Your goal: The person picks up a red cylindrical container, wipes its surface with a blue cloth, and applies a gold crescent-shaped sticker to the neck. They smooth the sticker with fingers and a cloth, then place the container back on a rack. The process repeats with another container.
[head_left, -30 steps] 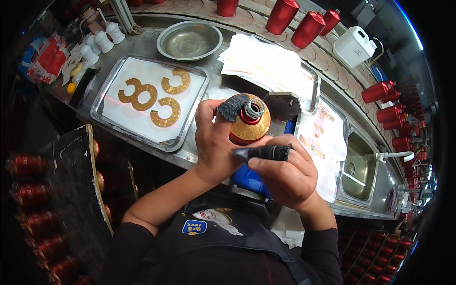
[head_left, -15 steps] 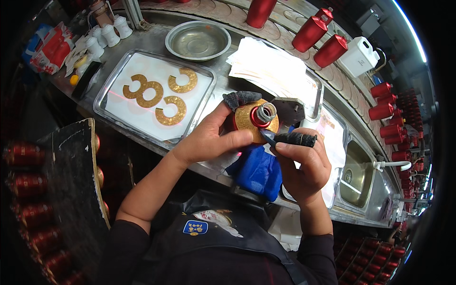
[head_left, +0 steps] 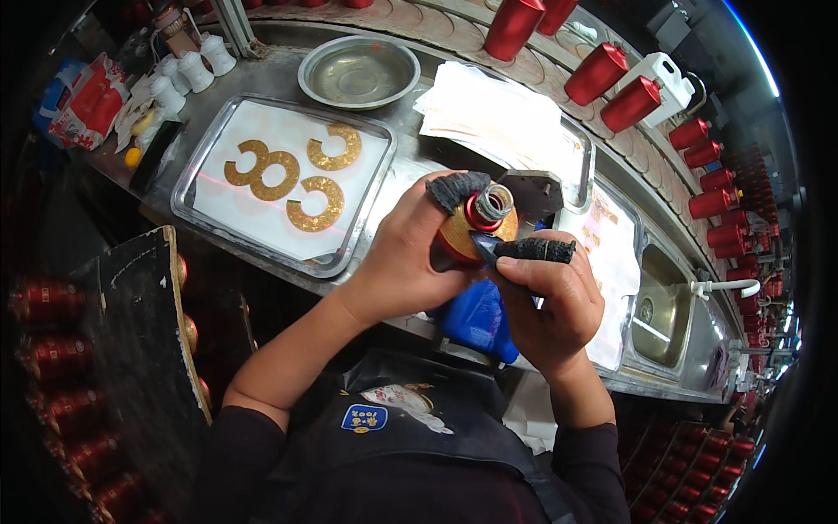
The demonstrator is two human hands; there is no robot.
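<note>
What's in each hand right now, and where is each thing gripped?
The left hand grips the gold bottle around its body, just below the red neck. The right hand holds a wrapped-handle tool by its handle, tip against the bottle.

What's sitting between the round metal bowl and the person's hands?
In the head view, a metal tray holding gold cut-out shapes lies between the bowl and hands.

Bottle-decorating workshop: steel bench [head_left: 410, 148], red bottles [head_left: 596, 74]

1. The one view sits on my head, looking steeply down, close over my left hand [head_left: 410, 253] and right hand [head_left: 550, 301].
2. Its fisheye bends the far steel counter [head_left: 262, 65].
</note>
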